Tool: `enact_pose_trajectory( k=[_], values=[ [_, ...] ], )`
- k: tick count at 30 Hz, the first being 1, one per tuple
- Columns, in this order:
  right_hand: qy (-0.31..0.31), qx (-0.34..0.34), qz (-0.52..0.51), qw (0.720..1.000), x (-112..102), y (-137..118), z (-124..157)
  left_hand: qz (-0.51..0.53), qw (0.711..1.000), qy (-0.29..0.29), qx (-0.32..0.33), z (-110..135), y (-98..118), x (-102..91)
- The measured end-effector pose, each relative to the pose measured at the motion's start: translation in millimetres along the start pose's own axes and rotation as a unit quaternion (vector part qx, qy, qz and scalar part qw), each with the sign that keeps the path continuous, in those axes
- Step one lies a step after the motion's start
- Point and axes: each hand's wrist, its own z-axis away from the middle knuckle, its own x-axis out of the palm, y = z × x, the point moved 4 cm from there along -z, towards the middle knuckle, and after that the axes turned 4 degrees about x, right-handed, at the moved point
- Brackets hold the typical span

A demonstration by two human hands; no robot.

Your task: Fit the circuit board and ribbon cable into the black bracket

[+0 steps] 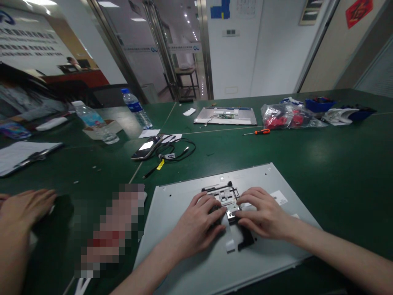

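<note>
A grey metal panel [184, 254] lies flat on the green table in front of me. A black bracket with a small metal part [225, 196] sits near its middle. My left hand [196, 227] rests on the panel with its fingers curled onto the bracket's left side. My right hand [265, 213] presses its fingers together on the metal part at the bracket's right side. A black strip [245, 239] runs out from under my right hand. What the fingertips grip is partly hidden.
Another person's hand [24, 207] lies on the table at the far left. A phone [145, 148], black cable [179, 149], two water bottles [95, 121], clipboard [24, 155], second panel [225, 116], orange screwdriver [259, 132] and plastic bag of parts [288, 116] lie beyond.
</note>
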Motion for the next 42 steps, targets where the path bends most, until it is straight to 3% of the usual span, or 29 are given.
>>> enact_pose_trajectory(
  k=[7, 16, 24, 42],
  values=[
    [0.003, 0.020, -0.017, 1.000, 3.6, -2.0, -1.1, 0.003, 1.000, 0.016, 0.003, 0.6, 0.5, -3.1],
    [-0.086, -0.019, -0.003, 0.996, 15.0, -11.5, 2.6, 0.014, 1.000, 0.011, -0.005, 1.5, 0.0, -1.1],
    [-0.129, -0.004, -0.033, 0.991, 16.9, -11.8, 2.7, 0.023, 1.000, 0.005, -0.010, 1.7, 1.7, -2.4],
    [-0.143, -0.001, -0.039, 0.989, 17.1, -11.5, 3.0, 0.031, 0.999, 0.008, -0.012, 1.7, 1.2, -2.5]
  ],
)
